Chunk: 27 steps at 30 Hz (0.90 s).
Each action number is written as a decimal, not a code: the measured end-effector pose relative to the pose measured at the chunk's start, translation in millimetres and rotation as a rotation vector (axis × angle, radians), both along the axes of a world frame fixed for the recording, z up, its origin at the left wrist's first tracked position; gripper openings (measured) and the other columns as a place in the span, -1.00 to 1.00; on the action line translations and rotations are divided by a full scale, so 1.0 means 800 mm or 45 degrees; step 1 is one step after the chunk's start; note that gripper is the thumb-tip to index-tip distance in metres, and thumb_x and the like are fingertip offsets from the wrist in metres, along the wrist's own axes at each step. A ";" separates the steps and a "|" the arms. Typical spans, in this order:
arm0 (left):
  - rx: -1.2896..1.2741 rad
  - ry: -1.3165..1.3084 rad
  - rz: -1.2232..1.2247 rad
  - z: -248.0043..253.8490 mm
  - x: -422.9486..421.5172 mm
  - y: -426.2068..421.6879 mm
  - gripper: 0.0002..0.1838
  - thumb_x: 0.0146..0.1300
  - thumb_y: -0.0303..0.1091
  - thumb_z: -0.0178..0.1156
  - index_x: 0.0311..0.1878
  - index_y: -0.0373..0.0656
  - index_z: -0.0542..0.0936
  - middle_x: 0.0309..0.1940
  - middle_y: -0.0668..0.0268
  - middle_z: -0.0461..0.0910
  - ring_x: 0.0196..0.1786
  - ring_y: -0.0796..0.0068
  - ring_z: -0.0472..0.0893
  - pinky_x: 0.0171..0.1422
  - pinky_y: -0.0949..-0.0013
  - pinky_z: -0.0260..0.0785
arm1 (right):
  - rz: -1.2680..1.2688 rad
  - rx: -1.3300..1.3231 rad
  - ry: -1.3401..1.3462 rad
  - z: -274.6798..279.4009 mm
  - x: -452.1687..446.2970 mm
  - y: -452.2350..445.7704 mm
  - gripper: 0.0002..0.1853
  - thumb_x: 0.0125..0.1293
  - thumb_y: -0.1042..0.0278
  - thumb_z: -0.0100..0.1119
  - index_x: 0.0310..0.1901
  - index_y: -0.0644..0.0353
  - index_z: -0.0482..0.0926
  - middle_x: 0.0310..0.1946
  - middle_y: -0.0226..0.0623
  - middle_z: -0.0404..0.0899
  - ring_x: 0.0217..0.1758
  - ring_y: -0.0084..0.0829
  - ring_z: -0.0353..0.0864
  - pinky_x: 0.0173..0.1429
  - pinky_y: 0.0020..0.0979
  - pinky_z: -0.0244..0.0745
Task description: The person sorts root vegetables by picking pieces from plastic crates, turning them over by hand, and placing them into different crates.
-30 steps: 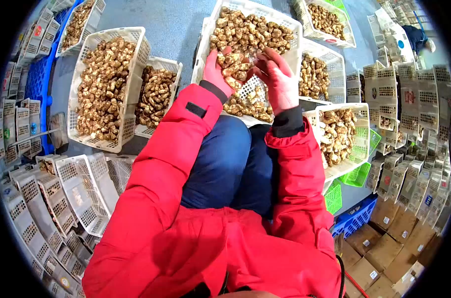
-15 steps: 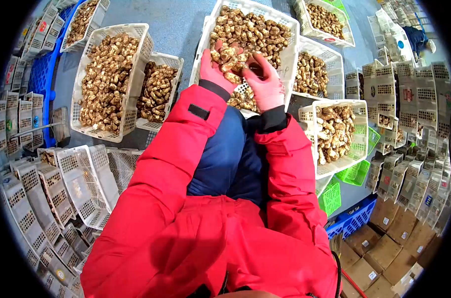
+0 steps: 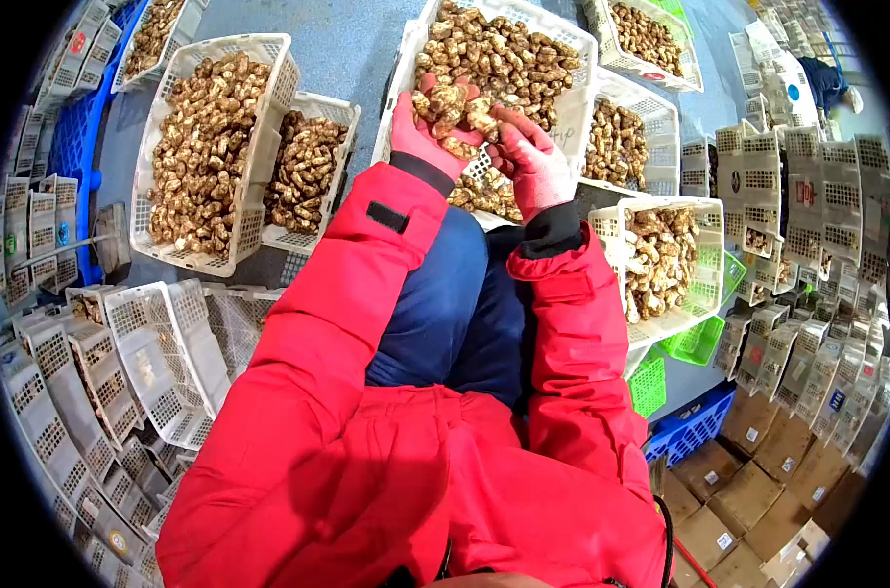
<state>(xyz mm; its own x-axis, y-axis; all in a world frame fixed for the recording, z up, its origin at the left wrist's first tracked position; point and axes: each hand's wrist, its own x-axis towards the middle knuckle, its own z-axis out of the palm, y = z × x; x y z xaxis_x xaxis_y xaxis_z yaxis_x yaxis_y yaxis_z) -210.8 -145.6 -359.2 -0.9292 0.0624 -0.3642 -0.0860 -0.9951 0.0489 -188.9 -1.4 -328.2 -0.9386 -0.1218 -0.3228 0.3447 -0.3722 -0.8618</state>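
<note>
My left hand (image 3: 420, 137), in a pink glove with fingertips bare, is cupped around several knobby brown-and-cream mushrooms (image 3: 447, 106). My right hand (image 3: 538, 167), gloved the same way, meets it from the right. Its thumb and fingers are closed at the edge of a pale mushroom (image 3: 481, 117) on the near side of the handful; whether it grips that piece firmly I cannot tell. Both hands are above the near part of a white plastic crate (image 3: 579, 103), which is heaped with mushrooms (image 3: 504, 59) at its far end and holds more below the hands.
To the left stand a large filled white crate (image 3: 278, 108) and a smaller one (image 3: 345, 132). On the right are more filled crates, one tilted (image 3: 704, 265) over green baskets (image 3: 697, 340). Stacked crates (image 3: 161, 363) line the left; cartons (image 3: 744, 495) lie lower right.
My right hand has turned and shifted slightly right, its fingers now drawn together at a mushroom by the left hand. The left hand stays cupped around its handful. The view has shifted slightly.
</note>
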 end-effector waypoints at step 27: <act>0.235 0.080 0.052 0.020 0.033 -0.049 -0.57 0.38 0.12 -0.17 0.07 0.07 0.45 0.05 0.14 0.52 0.10 0.03 0.52 0.21 -0.34 0.30 | 0.200 -0.115 0.418 0.108 -0.056 -0.100 -0.49 0.33 0.18 0.18 0.24 0.23 0.37 0.01 -0.15 0.55 -0.07 -0.35 0.61 -0.05 -0.40 0.53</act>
